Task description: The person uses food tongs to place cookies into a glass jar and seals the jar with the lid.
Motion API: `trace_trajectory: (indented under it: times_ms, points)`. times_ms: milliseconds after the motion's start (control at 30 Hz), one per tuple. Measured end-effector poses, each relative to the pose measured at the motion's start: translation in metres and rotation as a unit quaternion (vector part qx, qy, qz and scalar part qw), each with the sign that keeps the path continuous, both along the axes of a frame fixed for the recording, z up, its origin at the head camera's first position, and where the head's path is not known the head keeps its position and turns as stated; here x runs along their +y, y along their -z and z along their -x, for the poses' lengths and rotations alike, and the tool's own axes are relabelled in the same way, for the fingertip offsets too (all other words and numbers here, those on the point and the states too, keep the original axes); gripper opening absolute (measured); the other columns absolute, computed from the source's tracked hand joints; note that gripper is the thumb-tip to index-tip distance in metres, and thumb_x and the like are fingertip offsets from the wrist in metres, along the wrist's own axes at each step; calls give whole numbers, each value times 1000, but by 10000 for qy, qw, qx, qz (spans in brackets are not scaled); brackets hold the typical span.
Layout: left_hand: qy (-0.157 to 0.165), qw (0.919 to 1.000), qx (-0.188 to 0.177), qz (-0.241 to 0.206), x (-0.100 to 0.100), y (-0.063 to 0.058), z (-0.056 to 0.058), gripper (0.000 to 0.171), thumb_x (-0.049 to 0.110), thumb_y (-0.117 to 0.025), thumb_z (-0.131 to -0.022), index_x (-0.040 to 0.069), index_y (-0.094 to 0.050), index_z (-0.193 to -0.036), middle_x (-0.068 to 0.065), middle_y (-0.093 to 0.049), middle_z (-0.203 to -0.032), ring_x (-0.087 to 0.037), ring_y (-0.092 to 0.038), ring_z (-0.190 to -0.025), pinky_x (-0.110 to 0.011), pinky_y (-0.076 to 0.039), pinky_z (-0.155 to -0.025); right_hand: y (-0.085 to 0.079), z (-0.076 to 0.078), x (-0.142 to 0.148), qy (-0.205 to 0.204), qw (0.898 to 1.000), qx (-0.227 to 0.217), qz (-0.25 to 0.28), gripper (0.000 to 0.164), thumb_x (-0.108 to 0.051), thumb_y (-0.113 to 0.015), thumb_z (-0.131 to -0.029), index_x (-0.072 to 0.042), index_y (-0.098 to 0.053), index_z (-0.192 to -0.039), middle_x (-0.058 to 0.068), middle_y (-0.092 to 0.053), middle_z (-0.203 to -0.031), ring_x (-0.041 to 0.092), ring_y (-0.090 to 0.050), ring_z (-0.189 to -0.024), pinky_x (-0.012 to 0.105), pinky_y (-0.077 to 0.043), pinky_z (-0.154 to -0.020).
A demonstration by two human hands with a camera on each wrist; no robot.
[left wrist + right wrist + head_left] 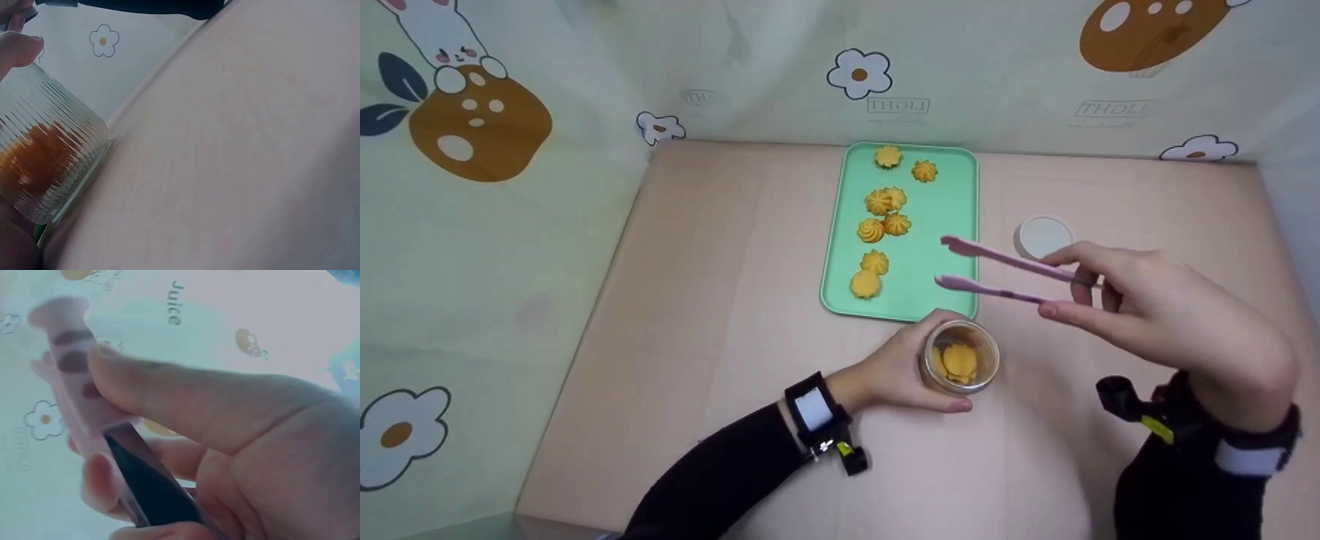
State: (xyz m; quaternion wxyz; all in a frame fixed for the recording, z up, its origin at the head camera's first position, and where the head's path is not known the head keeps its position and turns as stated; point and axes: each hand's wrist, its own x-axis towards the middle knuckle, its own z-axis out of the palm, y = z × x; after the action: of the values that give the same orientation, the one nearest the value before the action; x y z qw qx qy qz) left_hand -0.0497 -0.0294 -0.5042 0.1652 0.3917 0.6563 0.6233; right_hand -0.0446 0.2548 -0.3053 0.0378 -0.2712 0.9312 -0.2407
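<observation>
My left hand (911, 367) grips a clear glass jar (992, 367) in front of the tray, its open mouth facing up. Several yellow cookies (959, 362) lie inside the jar; the left wrist view shows its ribbed wall (67, 118) with the cookies low down. My right hand (1140, 296) holds pink tongs (1005, 259) between thumb and fingers, their arms apart with nothing between the tips. Those tips hang over the right part of the green tray (930, 277) in the head view. Up close, the right wrist view shows the thumb on the pink tongs (70, 354).
Several flower-shaped cookies (871, 230) lie along the tray's left and middle, some touching. A round white lid (1044, 236) lies right of the tray, just behind the right hand. Behind the pinkish table (720, 247) hangs a printed curtain (757, 75).
</observation>
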Motion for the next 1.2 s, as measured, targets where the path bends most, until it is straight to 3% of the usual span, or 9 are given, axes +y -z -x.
trace_trajectory:
  times_ms: [233, 400, 633, 867, 1200]
  points:
    - [11, 10000, -26, -24, -1, -4, -1, 93, 5, -100, -75, 2, -45, -150, -17, -64, -143, -24, -60, -135, -39, -45, -122, 17, 32, -13, 365, 9992, -124, 43, 38, -35, -80, -102, -17, -69, -134, -6, -67, -90, 12, -53, -68, 26, -43, -57]
    - [19, 10000, 54, 10, -1, -1, 0, 94, 9, -101, -75, 7, -44, -151, -11, -64, -144, -19, -59, -135, -37, -45, -122, 38, 54, -33, 654, 9971, -302, 248, 44, -42, -76, -105, -12, -68, -136, 0, -67, -90, 17, -52, -69, 29, -42, -56]
    - [0, 9999, 149, -47, 0, 2, 2, 93, 15, -101, -77, 12, -45, -151, -4, -65, -145, -13, -59, -135, -36, -45, -121, 74, 78, -53, 886, 9940, -500, 392, 50, -39, -73, -107, -5, -62, -142, 8, -69, -91, 21, -58, -71, 34, -47, -60]
    - [-5, 9999, 132, 2, -1, 0, 1, 93, 15, -101, -78, 13, -44, -152, -3, -64, -146, -13, -59, -135, -36, -46, -121, 104, 91, -65, 957, 9929, -581, 405, 51, -35, -75, -106, -1, -61, -142, 10, -68, -89, 23, -59, -71, 36, -47, -60]
    - [-29, 9999, 161, 34, -1, 1, 1, 94, 15, -101, -77, 10, -44, -152, -3, -63, -146, -13, -59, -135, -36, -45, -122, 126, 97, -75, 1043, 9909, -824, 217, 49, -32, -75, -106, -1, -62, -141, 10, -67, -87, 24, -59, -70, 37, -48, -60]
